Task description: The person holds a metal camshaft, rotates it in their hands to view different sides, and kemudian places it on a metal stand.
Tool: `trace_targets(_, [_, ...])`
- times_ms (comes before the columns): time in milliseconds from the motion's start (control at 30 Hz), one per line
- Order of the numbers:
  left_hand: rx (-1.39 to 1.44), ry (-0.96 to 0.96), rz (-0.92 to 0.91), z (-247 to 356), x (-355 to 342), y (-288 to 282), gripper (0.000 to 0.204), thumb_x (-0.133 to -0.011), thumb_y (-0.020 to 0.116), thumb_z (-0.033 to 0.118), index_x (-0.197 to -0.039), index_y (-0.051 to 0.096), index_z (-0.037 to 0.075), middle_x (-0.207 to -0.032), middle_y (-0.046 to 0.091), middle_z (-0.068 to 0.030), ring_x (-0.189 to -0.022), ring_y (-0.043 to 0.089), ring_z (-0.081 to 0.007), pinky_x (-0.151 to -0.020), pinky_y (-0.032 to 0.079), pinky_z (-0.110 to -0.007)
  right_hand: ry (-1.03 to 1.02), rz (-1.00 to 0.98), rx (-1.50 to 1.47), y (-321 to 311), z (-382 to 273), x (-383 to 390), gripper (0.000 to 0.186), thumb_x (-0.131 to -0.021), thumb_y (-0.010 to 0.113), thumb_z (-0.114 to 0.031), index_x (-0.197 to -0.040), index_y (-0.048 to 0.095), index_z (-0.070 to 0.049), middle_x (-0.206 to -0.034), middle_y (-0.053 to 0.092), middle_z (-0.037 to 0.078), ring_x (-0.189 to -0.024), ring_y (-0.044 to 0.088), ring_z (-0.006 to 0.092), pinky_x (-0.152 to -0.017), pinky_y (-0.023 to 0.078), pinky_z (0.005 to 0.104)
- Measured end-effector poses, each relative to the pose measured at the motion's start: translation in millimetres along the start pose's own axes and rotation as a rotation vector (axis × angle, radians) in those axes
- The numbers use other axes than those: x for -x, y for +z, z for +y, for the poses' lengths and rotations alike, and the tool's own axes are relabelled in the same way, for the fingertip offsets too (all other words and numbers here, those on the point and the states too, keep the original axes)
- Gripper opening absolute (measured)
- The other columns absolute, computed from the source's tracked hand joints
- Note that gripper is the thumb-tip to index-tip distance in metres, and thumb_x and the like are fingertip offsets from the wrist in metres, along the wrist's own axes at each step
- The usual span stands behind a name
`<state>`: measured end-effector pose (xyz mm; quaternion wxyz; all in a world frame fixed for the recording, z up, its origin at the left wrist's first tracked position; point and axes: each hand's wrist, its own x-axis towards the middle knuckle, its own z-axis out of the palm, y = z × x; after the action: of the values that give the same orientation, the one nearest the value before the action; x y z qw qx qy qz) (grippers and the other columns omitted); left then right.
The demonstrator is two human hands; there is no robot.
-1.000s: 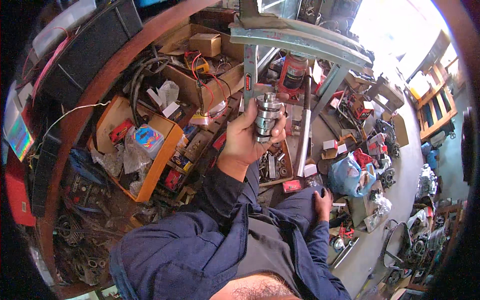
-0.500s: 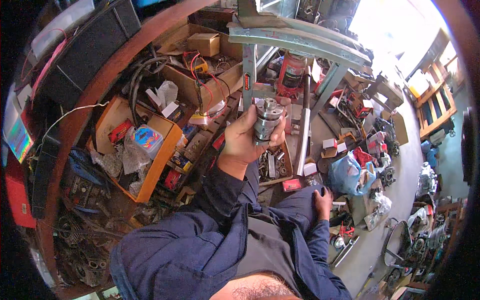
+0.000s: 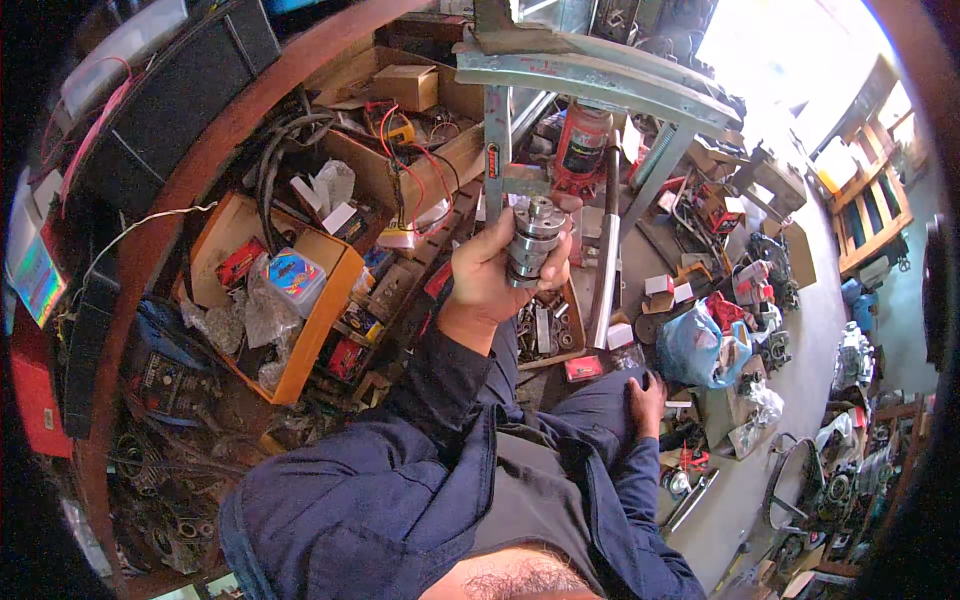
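Observation:
My left hand is raised in front of my body, closed around a small camshaft. This is a short, shiny steel shaft with stepped rings, held nearly upright with its narrower end up. The thumb presses its left side while the fingers wrap round from the right, hiding part of it. My right hand lies on my right thigh, thumb and fingers apart, with nothing seen in it. Behind the camshaft stands a red bottle jack under a pale green metal frame.
An orange-edged wooden box with bubble wrap and small packages is at left. Beyond it, a cardboard box holds a meter with red and black leads. A tray of metal parts, a steel pipe and a blue plastic bag lie ahead and right.

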<state>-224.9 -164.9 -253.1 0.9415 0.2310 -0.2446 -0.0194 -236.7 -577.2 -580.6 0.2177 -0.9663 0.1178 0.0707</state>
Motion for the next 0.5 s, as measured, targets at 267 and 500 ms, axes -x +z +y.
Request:
trace_targets(267, [0.057,-0.018,0.007,-1,1,-5,0.06,-0.101,0.045,0.045,-0.14,0.043,-0.002,-0.1,0.054,-0.0121,-0.07,0.053,-0.0183,-0.054,0.041,-0.03,0.001,-0.007,0.002,-14,-23,11,0.07,-0.083,0.066,-0.054,-0.138,0.055,-0.013,-0.152,0.042,0.012,-0.138,0.038,0.0372,-0.112,0.034,0.0529])
trace_targets(500, [-0.109,-0.292,0.245,8,2,-1,0.047,-0.103,0.038,0.051,-0.128,0.05,0.013,-0.112,0.064,-0.0144,-0.059,0.054,-0.0197,-0.043,0.039,-0.028,-0.157,0.462,-0.392,-32,-60,27,0.048,-0.089,0.067,-0.018,-0.131,0.056,0.002,-0.122,0.064,0.023,-0.113,0.062,0.0348,-0.097,0.048,0.0407])
